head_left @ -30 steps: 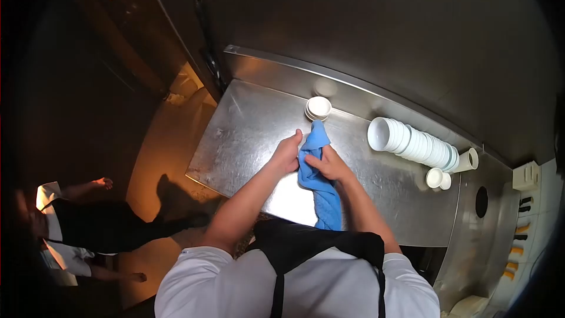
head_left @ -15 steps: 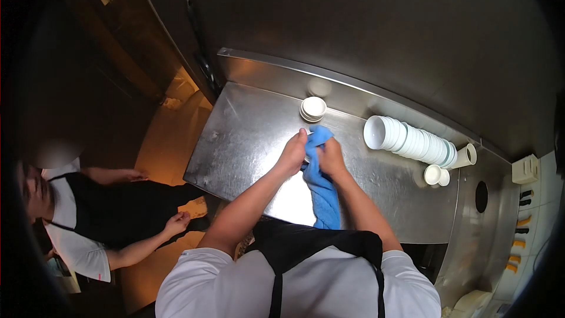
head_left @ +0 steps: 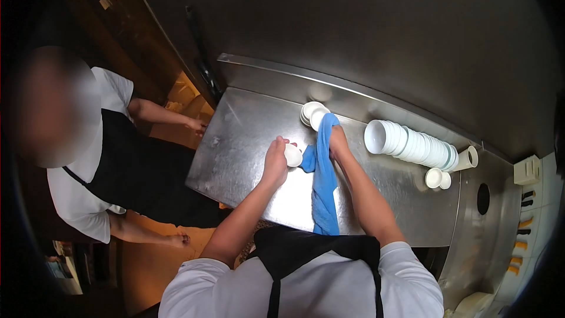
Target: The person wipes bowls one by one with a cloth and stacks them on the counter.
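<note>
My left hand (head_left: 275,162) grips a small white bowl (head_left: 293,155), its opening facing up, above the steel counter (head_left: 247,123). A blue cloth (head_left: 325,182) is clutched in my right hand (head_left: 338,142) and hangs down toward my apron. Beyond the cloth's top end, another small white bowl (head_left: 318,119) tilts against the stack of small white bowls (head_left: 311,110) near the back ledge. Whether my right fingers also touch that tilted bowl is hidden by the cloth.
A long row of nested white bowls (head_left: 412,143) lies on its side to the right. Beside it are a pale cup (head_left: 466,158) and two small bowls (head_left: 434,178). A person in a black apron (head_left: 147,165) stands left of the counter. Orange-handled tools (head_left: 520,245) hang at far right.
My hands have moved apart. The small bowl now shows in my left hand, while my right hand has moved the cloth up toward the stack. The other person has come nearer the counter.
</note>
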Action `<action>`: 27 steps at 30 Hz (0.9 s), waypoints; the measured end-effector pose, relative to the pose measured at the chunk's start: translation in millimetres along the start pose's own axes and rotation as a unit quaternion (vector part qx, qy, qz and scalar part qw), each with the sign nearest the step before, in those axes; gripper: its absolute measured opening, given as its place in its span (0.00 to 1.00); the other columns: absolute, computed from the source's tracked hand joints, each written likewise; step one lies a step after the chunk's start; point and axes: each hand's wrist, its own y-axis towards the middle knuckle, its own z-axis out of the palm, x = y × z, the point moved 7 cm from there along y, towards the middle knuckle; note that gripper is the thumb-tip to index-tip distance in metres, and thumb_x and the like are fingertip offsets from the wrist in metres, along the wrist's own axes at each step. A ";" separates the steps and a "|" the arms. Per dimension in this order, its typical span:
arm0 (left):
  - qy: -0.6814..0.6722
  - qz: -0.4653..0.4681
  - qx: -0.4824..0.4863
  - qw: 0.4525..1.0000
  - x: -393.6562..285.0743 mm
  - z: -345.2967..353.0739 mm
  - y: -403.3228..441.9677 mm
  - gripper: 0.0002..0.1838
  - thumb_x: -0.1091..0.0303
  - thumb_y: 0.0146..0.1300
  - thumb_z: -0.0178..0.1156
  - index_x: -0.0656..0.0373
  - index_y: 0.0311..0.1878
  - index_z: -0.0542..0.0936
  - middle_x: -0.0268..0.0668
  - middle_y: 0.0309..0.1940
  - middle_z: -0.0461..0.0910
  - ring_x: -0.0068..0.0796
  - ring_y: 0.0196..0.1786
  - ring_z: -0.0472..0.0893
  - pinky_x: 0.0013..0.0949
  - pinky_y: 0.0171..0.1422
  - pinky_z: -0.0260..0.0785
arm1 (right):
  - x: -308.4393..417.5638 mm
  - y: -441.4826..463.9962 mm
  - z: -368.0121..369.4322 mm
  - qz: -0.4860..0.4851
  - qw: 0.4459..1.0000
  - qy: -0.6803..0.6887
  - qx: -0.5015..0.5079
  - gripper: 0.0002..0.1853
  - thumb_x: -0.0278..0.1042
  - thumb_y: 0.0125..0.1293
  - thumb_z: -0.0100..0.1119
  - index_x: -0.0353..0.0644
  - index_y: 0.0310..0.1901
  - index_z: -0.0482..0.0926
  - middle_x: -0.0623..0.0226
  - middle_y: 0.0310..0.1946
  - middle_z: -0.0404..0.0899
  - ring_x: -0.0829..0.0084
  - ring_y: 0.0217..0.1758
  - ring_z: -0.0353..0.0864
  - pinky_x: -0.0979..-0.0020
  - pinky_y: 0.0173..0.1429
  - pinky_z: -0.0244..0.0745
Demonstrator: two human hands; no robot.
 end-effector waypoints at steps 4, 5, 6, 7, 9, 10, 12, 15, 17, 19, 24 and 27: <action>0.007 0.069 0.002 0.998 -1.5 4.4 -3.5 0.22 0.49 0.79 0.38 0.60 0.52 0.69 0.48 0.51 0.78 0.40 0.52 0.81 0.42 0.60 0.73 | -3.2 -37.3 16.8 0.055 0.978 0.193 0.054 0.11 0.36 0.68 0.52 0.38 0.37 0.79 0.64 0.28 0.79 0.70 0.27 0.80 0.66 0.31 0.77; 0.040 0.120 0.026 0.992 -4.3 11.3 -2.4 0.23 0.48 0.78 0.37 0.60 0.54 0.69 0.47 0.53 0.78 0.38 0.54 0.79 0.40 0.62 0.72 | -13.4 -45.8 21.6 0.085 0.969 0.214 0.087 0.07 0.30 0.65 0.55 0.35 0.39 0.79 0.65 0.29 0.79 0.71 0.30 0.80 0.68 0.37 0.78; 0.072 0.170 0.049 0.982 -3.2 18.8 0.3 0.25 0.47 0.78 0.36 0.60 0.56 0.69 0.46 0.55 0.77 0.37 0.57 0.78 0.38 0.64 0.70 | -13.9 -54.4 22.3 0.035 0.986 0.133 0.095 0.07 0.27 0.64 0.55 0.35 0.40 0.78 0.65 0.31 0.80 0.71 0.32 0.80 0.69 0.39 0.78; 0.103 0.217 0.072 0.968 -3.5 29.0 -1.7 0.26 0.45 0.78 0.35 0.60 0.57 0.69 0.45 0.57 0.76 0.35 0.59 0.76 0.37 0.66 0.68 | -13.0 -67.2 26.5 -0.014 0.994 0.050 0.100 0.07 0.24 0.62 0.56 0.34 0.41 0.78 0.65 0.32 0.81 0.72 0.35 0.81 0.70 0.42 0.78; 0.134 0.209 0.152 0.957 6.7 53.9 -0.8 0.38 0.37 0.75 0.27 0.61 0.70 0.62 0.45 0.68 0.67 0.35 0.70 0.65 0.35 0.76 0.53 | 5.9 -85.9 40.6 -0.145 0.986 0.014 0.079 0.16 0.16 0.55 0.58 0.32 0.47 0.77 0.65 0.39 0.82 0.73 0.42 0.81 0.74 0.49 0.75; 0.146 0.220 0.175 0.949 6.7 64.4 -1.2 0.41 0.35 0.74 0.25 0.61 0.74 0.59 0.45 0.71 0.63 0.36 0.73 0.62 0.36 0.78 0.48 | 10.3 -85.0 32.9 -0.162 0.985 -0.008 0.065 0.16 0.17 0.55 0.58 0.32 0.47 0.77 0.64 0.38 0.83 0.72 0.42 0.81 0.73 0.49 0.75; 0.171 0.209 0.220 0.937 11.1 76.8 -5.8 0.42 0.35 0.73 0.23 0.61 0.75 0.56 0.45 0.73 0.59 0.37 0.76 0.57 0.36 0.80 0.44 | 17.5 -81.4 13.3 -0.195 0.979 -0.051 0.036 0.14 0.19 0.55 0.59 0.33 0.45 0.79 0.63 0.38 0.84 0.71 0.40 0.82 0.71 0.48 0.76; 0.236 0.219 0.231 0.918 7.5 92.2 -18.5 0.43 0.35 0.74 0.22 0.61 0.76 0.54 0.46 0.75 0.56 0.38 0.78 0.54 0.36 0.80 0.42 | 19.1 -75.6 -14.2 -0.264 0.925 -0.256 -0.102 0.07 0.27 0.58 0.60 0.35 0.37 0.81 0.64 0.31 0.84 0.72 0.35 0.82 0.67 0.43 0.77; 0.264 0.234 0.229 0.907 0.2 102.7 -25.2 0.42 0.37 0.75 0.25 0.64 0.76 0.53 0.48 0.76 0.54 0.40 0.78 0.52 0.36 0.80 0.41 | 12.2 -75.5 -20.4 -0.223 0.924 -0.294 -0.103 0.08 0.31 0.62 0.57 0.35 0.38 0.81 0.65 0.31 0.83 0.74 0.34 0.81 0.68 0.40 0.76; 0.270 0.246 0.232 0.902 -4.6 108.2 -26.2 0.41 0.39 0.76 0.28 0.69 0.76 0.51 0.53 0.76 0.52 0.43 0.79 0.50 0.36 0.81 0.38 | 8.4 -87.9 -11.7 -0.144 0.984 -0.102 -0.037 0.08 0.29 0.63 0.55 0.35 0.39 0.81 0.66 0.32 0.82 0.74 0.34 0.80 0.69 0.40 0.75; 0.272 0.182 0.138 0.935 -3.7 85.4 -22.3 0.40 0.37 0.75 0.27 0.59 0.77 0.53 0.47 0.76 0.55 0.41 0.78 0.53 0.38 0.79 0.43 | 23.7 -92.1 5.8 -0.147 0.987 0.071 0.002 0.07 0.26 0.65 0.52 0.34 0.39 0.79 0.67 0.32 0.80 0.76 0.35 0.78 0.71 0.38 0.74; 0.238 0.147 0.109 0.954 1.3 65.3 -25.6 0.39 0.36 0.75 0.28 0.55 0.77 0.53 0.47 0.76 0.55 0.42 0.78 0.54 0.43 0.78 0.46 | 35.6 -86.2 2.5 -0.046 0.997 0.054 -0.043 0.08 0.26 0.64 0.50 0.34 0.34 0.79 0.65 0.25 0.78 0.73 0.26 0.79 0.69 0.30 0.73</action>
